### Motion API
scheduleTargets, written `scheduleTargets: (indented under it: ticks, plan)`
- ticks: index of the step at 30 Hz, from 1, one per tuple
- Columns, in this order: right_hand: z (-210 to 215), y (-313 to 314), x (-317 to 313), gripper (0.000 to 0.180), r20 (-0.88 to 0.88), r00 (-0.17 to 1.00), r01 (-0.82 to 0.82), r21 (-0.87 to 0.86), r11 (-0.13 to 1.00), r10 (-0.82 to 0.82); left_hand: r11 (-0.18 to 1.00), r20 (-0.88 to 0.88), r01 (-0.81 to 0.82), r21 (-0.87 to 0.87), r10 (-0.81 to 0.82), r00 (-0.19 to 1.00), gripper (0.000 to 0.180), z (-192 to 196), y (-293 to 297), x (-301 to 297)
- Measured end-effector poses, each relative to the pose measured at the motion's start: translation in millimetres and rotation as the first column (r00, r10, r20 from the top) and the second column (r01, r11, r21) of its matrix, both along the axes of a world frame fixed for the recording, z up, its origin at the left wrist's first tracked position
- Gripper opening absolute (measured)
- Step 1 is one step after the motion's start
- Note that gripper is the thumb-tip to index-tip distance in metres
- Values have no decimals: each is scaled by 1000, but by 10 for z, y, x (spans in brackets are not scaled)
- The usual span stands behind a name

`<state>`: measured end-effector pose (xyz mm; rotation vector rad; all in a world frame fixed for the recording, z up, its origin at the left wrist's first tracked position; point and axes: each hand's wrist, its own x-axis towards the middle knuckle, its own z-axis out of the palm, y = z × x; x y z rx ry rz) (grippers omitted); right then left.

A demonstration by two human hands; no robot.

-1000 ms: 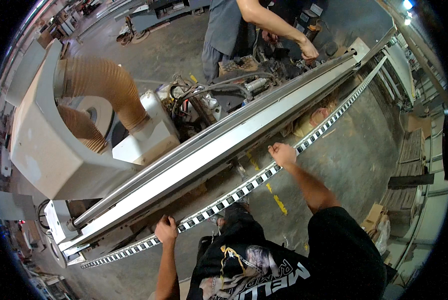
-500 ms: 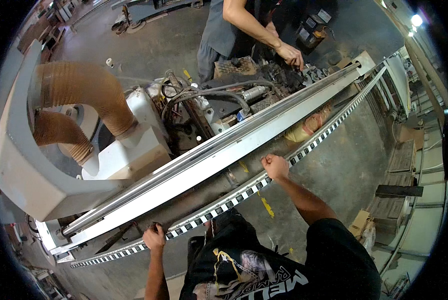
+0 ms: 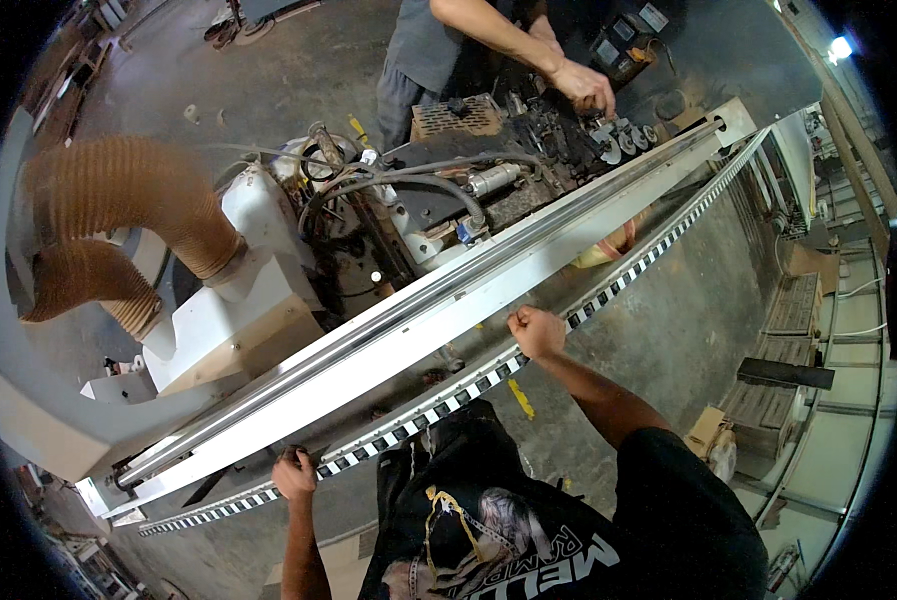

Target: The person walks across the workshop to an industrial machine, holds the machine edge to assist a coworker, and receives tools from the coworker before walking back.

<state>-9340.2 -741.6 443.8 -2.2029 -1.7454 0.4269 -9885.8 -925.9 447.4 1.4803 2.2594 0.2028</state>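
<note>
A long, narrow strip with alternating black and white blocks (image 3: pixel 459 402) runs diagonally in front of me, bowed by the lens. My left hand (image 3: pixel 295 474) is closed around it near its lower left part. Farther right, my right hand (image 3: pixel 537 332) grips the same strip with curled fingers; the fingertips of both hands are partly hidden. Just beyond the strip, and apart from it across a gap, lies a white machine beam (image 3: pixel 389 345) with a metal rail along its top.
Rust-brown ribbed hoses (image 3: pixel 119 190) enter a white hood at left. Beyond the beam are cables and a grimy mechanism (image 3: pixel 529 165), where a co-worker's hand (image 3: pixel 581 86) works. Wooden boxes (image 3: pixel 764 410) stand on the floor at right.
The view has shifted, so the machine and hoses appear farther left. Both my hands stay closed on the strip, slightly farther left in the picture. The co-worker's hand remains at the mechanism.
</note>
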Motion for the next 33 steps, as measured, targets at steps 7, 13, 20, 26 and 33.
scheduleTargets:
  ticks: [7, 13, 20, 26, 33]
  plan:
    - [69, 26, -27, 29, -10, 1000, 6, -61, 998, -6, 999, -47, -7, -54, 5, 999, 34, 2, -4, -13]
    - [65, 24, -3, 30, 10, 1000, -1, -100, 995, 2, 1000, -15, 2, -27, -2, 1000, 34, 40, 31, 9]
    - [74, 18, -19, 31, 20, 1000, 15, -97, 995, -13, 998, -91, 59, 32, -56, 994, 36, 98, 38, 48]
    - [64, 19, 15, 29, 55, 998, -39, -15, 999, 40, 999, 0, -28, -45, 28, 1000, 38, 114, 58, 58]
    - [64, -10, 6, 32, 31, 998, -62, 44, 997, 60, 998, -35, -51, -21, 50, 998, 38, 96, 32, 56]
